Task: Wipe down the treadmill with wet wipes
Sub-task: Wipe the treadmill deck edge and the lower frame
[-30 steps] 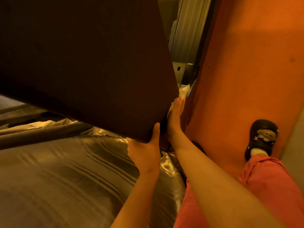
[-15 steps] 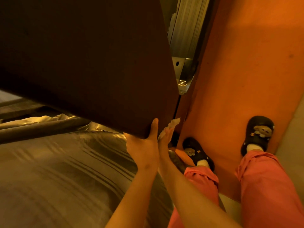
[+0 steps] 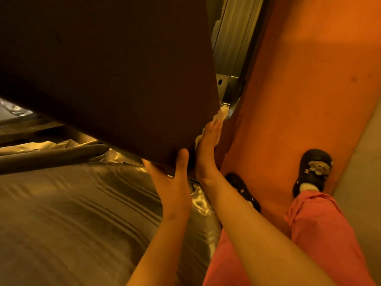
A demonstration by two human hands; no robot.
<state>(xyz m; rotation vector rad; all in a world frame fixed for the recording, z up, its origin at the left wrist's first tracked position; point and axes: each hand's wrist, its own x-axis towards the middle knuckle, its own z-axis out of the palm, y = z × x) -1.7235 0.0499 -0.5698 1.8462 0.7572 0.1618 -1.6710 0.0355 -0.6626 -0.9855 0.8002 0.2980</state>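
A large dark brown panel [image 3: 103, 69] fills the upper left of the head view, tilted up. My left hand [image 3: 171, 180] grips its lower corner from below, thumb on the front face. My right hand [image 3: 208, 145] lies flat against the panel's right edge, pressing a white wet wipe [image 3: 221, 113] whose end sticks out past the fingertips. A ribbed silver metal rail [image 3: 237, 38] of the treadmill runs up beside the panel's edge.
An orange surface [image 3: 309, 89] stands to the right, close to my right hand. Grey striped cloth [image 3: 72, 213] covers the lower left, with a dark bar [image 3: 51, 157] across it. My feet in black slippers [image 3: 313, 172] stand at right, legs in pink trousers.
My right hand with the wipe has slid back up along the panel's right edge, after sitting low by the corner half a second ago. The left hand keeps its hold on the corner.
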